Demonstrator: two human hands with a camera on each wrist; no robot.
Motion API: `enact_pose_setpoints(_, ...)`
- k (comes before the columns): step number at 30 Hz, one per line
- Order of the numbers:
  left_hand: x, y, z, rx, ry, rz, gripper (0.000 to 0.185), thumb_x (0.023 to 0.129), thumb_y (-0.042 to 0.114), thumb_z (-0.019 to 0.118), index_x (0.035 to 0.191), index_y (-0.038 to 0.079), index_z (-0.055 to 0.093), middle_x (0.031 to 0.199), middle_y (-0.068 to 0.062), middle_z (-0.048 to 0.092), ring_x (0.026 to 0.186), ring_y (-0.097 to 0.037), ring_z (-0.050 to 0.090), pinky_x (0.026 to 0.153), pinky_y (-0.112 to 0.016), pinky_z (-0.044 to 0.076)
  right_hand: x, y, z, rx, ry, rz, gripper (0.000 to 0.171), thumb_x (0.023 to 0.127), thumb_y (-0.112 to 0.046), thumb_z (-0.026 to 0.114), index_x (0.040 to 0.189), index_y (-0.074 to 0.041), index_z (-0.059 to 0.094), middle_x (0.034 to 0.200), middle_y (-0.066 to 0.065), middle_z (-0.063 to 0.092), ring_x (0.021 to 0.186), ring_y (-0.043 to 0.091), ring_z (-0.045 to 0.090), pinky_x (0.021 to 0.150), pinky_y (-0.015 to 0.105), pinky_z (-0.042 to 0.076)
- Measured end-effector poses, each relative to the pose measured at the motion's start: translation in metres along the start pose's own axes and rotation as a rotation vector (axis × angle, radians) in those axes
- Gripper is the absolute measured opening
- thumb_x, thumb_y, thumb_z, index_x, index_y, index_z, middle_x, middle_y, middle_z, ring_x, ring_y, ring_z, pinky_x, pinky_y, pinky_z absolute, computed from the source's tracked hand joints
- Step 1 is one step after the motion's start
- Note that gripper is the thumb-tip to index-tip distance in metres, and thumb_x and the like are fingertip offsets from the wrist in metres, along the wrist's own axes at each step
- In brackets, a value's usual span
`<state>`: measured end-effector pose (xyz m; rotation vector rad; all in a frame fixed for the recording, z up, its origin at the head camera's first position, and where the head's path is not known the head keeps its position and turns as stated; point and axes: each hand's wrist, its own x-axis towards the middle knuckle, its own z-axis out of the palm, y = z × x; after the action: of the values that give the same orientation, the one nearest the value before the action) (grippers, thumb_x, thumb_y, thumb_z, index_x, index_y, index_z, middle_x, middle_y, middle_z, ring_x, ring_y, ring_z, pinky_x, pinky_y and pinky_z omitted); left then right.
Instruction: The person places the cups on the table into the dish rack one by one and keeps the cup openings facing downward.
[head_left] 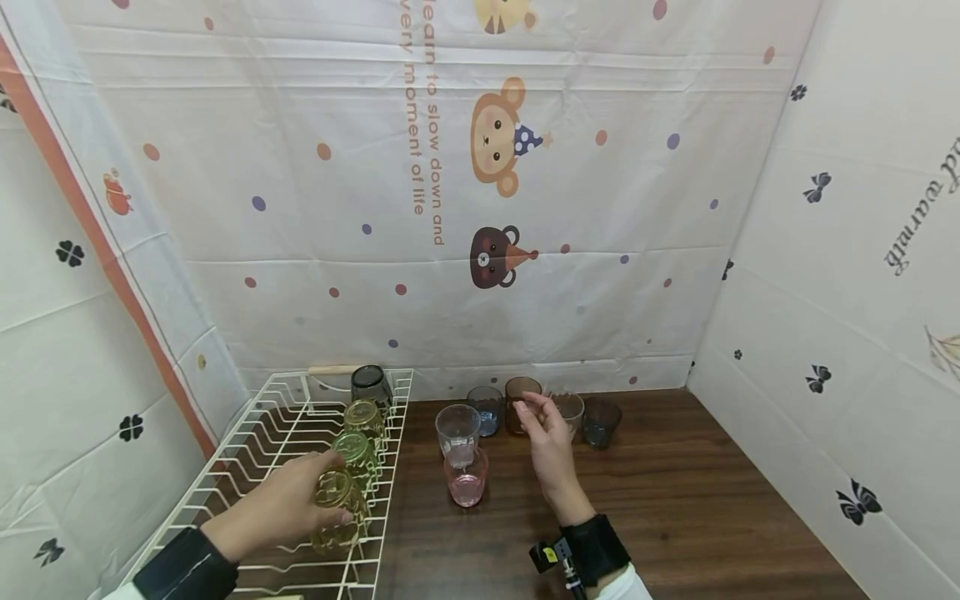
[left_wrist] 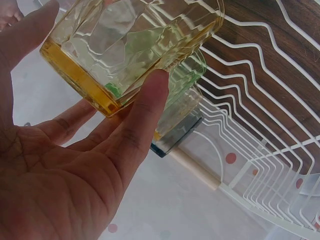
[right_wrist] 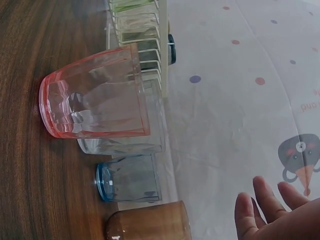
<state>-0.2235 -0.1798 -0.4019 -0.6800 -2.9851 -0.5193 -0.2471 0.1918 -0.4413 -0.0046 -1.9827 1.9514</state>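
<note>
My left hand (head_left: 330, 492) grips a yellow glass (head_left: 339, 510) lying at the near end of a row in a white wire dish rack (head_left: 247, 442). In the left wrist view the thumb and fingers (left_wrist: 150, 100) wrap that yellow glass (left_wrist: 130, 35). A green glass (head_left: 354, 454), another yellow one (head_left: 363, 417) and a dark one (head_left: 371, 385) lie behind it. My right hand (head_left: 534, 412) hovers open over the glasses on the table, near a brown glass (head_left: 521, 398), and holds nothing. Only its fingertips (right_wrist: 260, 192) show in the right wrist view.
On the dark wooden table (head_left: 675, 500) stand a pink glass (head_left: 466, 477), a clear glass (head_left: 457, 429), a blue glass (head_left: 486, 408), a dark grey glass (head_left: 602, 421) and one partly hidden behind my hand. Printed cloth walls close in the back and both sides.
</note>
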Motion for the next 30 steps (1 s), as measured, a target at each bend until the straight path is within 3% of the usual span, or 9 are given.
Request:
enact_pose_setpoints(7, 0.002, 0.001, -0.005, 0.011, -0.027, -0.005, 0.083, 0.075, 0.056, 0.092, 0.136, 0.006, 0.065, 0.131, -0.019, 0.073, 0.118, -0.041, 0.071, 0.099, -0.061, 0.058, -0.006, 0.0, 0.006, -0.13, -0.023, -0.061, 0.037, 0.105, -0.022, 0.067, 0.136, -0.002, 0.064, 0.125, 0.018, 0.068, 0.108, 0.011, 0.06, 0.091, 0.022, 0.051)
enact_pose_setpoints(10, 0.002, 0.002, -0.009, -0.002, -0.011, -0.003, 0.084, 0.077, 0.057, 0.091, 0.139, 0.005, 0.064, 0.133, -0.02, 0.072, 0.118, -0.04, 0.071, 0.098, -0.061, 0.059, -0.008, 0.003, 0.01, -0.194, -0.056, -0.098, 0.034, 0.104, -0.021, 0.07, 0.132, -0.002, 0.066, 0.123, 0.019, 0.071, 0.109, 0.017, 0.065, 0.092, 0.026, 0.053)
enact_pose_setpoints(13, 0.001, 0.002, -0.014, -0.011, 0.007, -0.004, 0.081, 0.08, 0.056, 0.089, 0.138, 0.005, 0.064, 0.131, -0.018, 0.073, 0.114, -0.037, 0.072, 0.094, -0.06, 0.06, -0.008, 0.006, 0.013, -0.252, -0.118, -0.101, 0.038, 0.103, -0.025, 0.072, 0.133, -0.003, 0.067, 0.127, 0.02, 0.071, 0.117, 0.029, 0.068, 0.099, 0.037, 0.058)
enact_pose_setpoints(17, -0.001, 0.003, -0.021, 0.008, 0.029, -0.016, 0.082, 0.082, 0.056, 0.088, 0.14, 0.004, 0.062, 0.126, -0.016, 0.074, 0.111, -0.035, 0.073, 0.09, -0.057, 0.061, -0.01, 0.011, 0.02, -0.418, -0.189, -0.09, 0.056, 0.099, -0.037, 0.077, 0.139, -0.001, 0.063, 0.136, 0.021, 0.067, 0.133, 0.042, 0.061, 0.11, 0.058, 0.053)
enact_pose_setpoints(19, -0.003, 0.004, -0.023, 0.017, 0.05, -0.011, 0.084, 0.083, 0.057, 0.087, 0.142, 0.002, 0.061, 0.126, -0.018, 0.074, 0.111, -0.038, 0.072, 0.09, -0.059, 0.06, -0.012, 0.014, 0.026, -0.531, -0.212, -0.088, 0.07, 0.093, -0.043, 0.081, 0.143, 0.001, 0.06, 0.14, 0.023, 0.064, 0.136, 0.045, 0.058, 0.113, 0.063, 0.05)
enact_pose_setpoints(24, -0.007, 0.005, -0.025, 0.038, 0.128, 0.024, 0.085, 0.082, 0.058, 0.087, 0.141, 0.002, 0.062, 0.132, -0.021, 0.073, 0.115, -0.043, 0.071, 0.093, -0.063, 0.058, -0.017, 0.023, 0.044, -0.747, -0.254, -0.099, 0.104, 0.077, -0.056, 0.092, 0.146, 0.011, 0.052, 0.139, 0.032, 0.059, 0.132, 0.049, 0.057, 0.112, 0.063, 0.051)
enact_pose_setpoints(30, -0.013, 0.005, -0.026, 0.024, 0.181, 0.042, 0.082, 0.081, 0.056, 0.089, 0.139, 0.004, 0.064, 0.13, -0.018, 0.074, 0.112, -0.041, 0.073, 0.091, -0.062, 0.059, -0.028, 0.036, 0.06, -0.859, -0.291, -0.061, 0.115, 0.072, -0.06, 0.094, 0.148, 0.013, 0.049, 0.141, 0.033, 0.057, 0.131, 0.048, 0.056, 0.11, 0.062, 0.052)
